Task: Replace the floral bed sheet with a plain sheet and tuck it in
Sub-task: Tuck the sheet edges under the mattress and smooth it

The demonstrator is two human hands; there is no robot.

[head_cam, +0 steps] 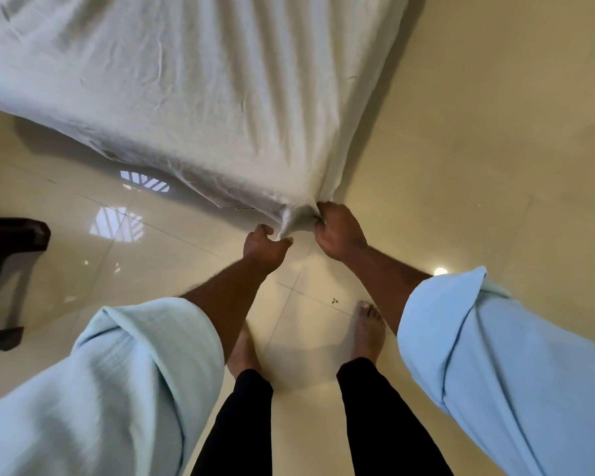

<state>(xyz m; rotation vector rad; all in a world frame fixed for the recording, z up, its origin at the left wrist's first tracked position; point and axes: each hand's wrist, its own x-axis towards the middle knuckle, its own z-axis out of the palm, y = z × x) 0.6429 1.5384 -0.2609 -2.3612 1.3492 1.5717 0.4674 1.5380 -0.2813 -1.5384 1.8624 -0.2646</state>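
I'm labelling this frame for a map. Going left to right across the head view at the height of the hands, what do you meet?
dark stool → window reflection on the floor → left hand → plain sheet corner → right hand → light spot on the floor

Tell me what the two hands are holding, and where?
Both grip the plain sheet at its bunched corner: left hand on one side, right hand on the other.

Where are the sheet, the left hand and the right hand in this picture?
sheet (203, 97): head view, on its wrinkled top surface.
left hand (266, 248): head view, on the back of the hand.
right hand (339, 235): head view, on the back of the hand.
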